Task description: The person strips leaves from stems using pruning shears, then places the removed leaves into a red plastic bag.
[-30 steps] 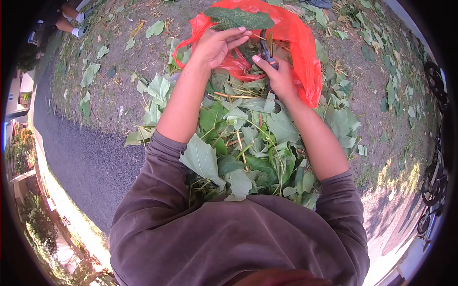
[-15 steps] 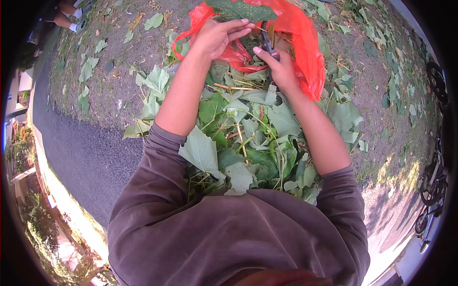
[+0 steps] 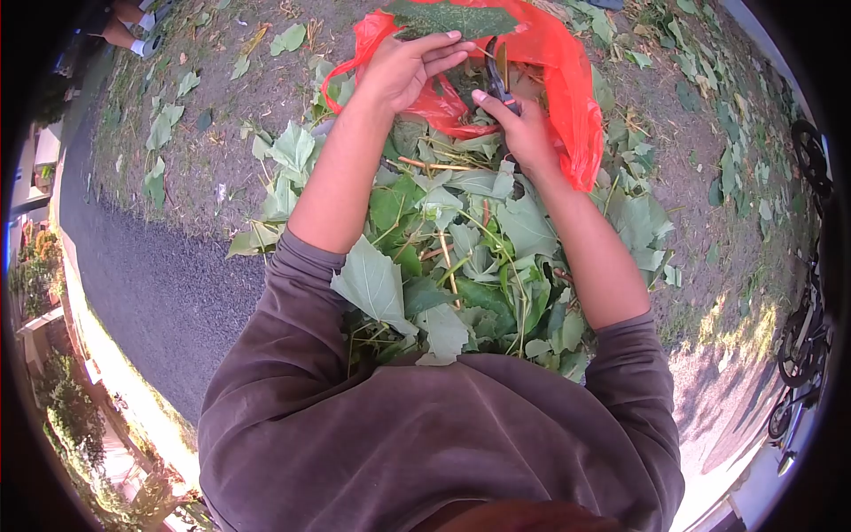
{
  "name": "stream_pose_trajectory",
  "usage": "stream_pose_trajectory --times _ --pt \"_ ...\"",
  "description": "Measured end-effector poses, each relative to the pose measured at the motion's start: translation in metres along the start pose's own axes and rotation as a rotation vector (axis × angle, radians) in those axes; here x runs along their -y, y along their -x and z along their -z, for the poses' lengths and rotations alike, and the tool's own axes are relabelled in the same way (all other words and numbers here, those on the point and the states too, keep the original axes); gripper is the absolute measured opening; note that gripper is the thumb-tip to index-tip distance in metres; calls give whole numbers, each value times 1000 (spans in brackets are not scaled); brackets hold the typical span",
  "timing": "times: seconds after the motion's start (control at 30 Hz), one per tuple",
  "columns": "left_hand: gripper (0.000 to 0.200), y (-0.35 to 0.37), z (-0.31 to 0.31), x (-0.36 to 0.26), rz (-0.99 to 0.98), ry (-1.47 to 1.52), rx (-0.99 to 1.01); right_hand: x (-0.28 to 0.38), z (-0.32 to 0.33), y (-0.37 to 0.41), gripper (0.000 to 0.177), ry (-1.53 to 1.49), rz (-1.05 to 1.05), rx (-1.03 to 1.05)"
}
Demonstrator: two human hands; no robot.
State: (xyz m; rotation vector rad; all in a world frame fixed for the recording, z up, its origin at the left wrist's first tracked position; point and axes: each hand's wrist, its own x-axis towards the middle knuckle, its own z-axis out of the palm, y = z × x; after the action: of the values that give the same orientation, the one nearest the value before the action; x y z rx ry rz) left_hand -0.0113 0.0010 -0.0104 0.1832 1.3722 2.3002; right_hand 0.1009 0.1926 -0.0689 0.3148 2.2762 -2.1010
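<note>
A big heap of green leaves and cut stems (image 3: 461, 257) lies on the ground in front of me. Beyond it sits a red plastic bag (image 3: 567, 89) with leaves inside. My left hand (image 3: 403, 71) reaches into the bag's mouth and holds a large dark green leaf (image 3: 452, 18) by its base. My right hand (image 3: 523, 129) is closed around dark pruning shears (image 3: 495, 80), whose blades point toward the stem near my left fingers.
Loose leaves are scattered over bare dirt (image 3: 239, 115) all around. An asphalt road (image 3: 151, 293) runs along the left. Another person's feet (image 3: 133, 35) show at top left. Bicycles (image 3: 802, 346) stand at the right edge.
Both hands have shifted slightly up toward the bag; the leaf and shears stay in the same grips.
</note>
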Motion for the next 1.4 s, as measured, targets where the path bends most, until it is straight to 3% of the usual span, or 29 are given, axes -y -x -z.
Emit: stream_pose_trajectory --times 0.13,0.47,0.53,0.67,1.07,1.4 --pt "25 1 1 -2 -5 -21 -75 0 -3 2 43 -41 18 55" --pt "27 2 -3 -1 -49 -3 -43 -2 -3 1 48 -123 54 51" --pt "30 4 -9 -1 -39 -182 0 -2 -1 1 49 -79 46 45" --pt "33 7 -15 -1 -30 -218 27 -3 -2 -1 49 -129 62 4" --pt "37 7 -9 -1 -26 -318 15 1 2 1 44 60 18 -38" --pt "32 7 -10 -3 -38 -272 -100 1 -6 4 47 -35 86 -13"
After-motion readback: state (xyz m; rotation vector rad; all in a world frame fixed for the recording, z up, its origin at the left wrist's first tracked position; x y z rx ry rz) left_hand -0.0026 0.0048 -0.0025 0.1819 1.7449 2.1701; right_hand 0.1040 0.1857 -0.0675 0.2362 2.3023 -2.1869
